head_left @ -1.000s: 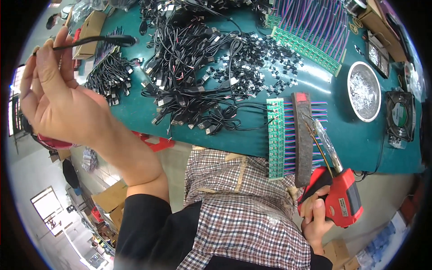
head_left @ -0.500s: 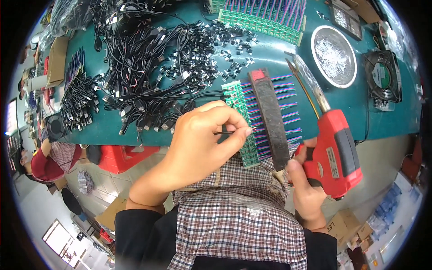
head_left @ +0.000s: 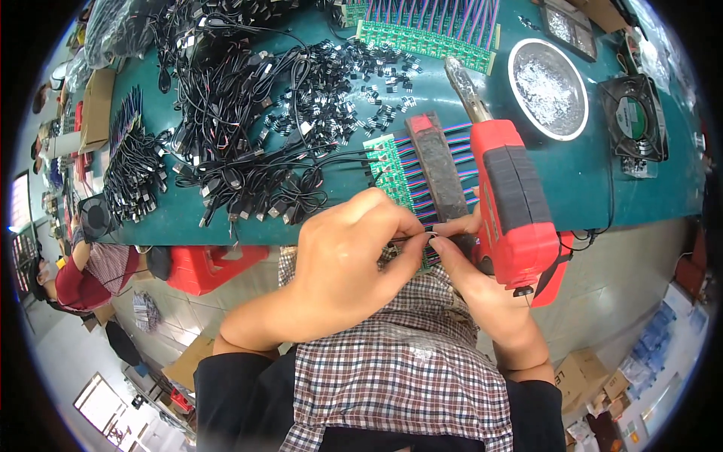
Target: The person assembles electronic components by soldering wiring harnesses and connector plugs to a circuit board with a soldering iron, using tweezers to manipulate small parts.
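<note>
My left hand (head_left: pixel 350 264) pinches the end of a thin black cable (head_left: pixel 401 239) above the near end of a green circuit board strip (head_left: pixel 388 167). My right hand (head_left: pixel 482 282) keeps hold of a red and grey soldering gun (head_left: pixel 512 192). Its thumb and forefinger meet at the cable's tip, against my left fingertips. The gun's metal nose points away over the table. A dark bar with a red end (head_left: pixel 440 169) lies across the coloured wires (head_left: pixel 461 151) coming from the strip. My hands hide the strip's near end and the wire tip.
Black cables (head_left: pixel 218 113) and small black connectors (head_left: pixel 335 90) are heaped at the left and middle of the green table (head_left: pixel 422 83). More wired boards (head_left: pixel 429 45) lie at the back. A round white-rimmed bowl (head_left: pixel 548 90) and a fan (head_left: pixel 636 117) stand to the right.
My right hand has come left and up with the soldering gun, and its fingertips now meet my left hand's at the cable end. My left hand has shifted slightly downward.
</note>
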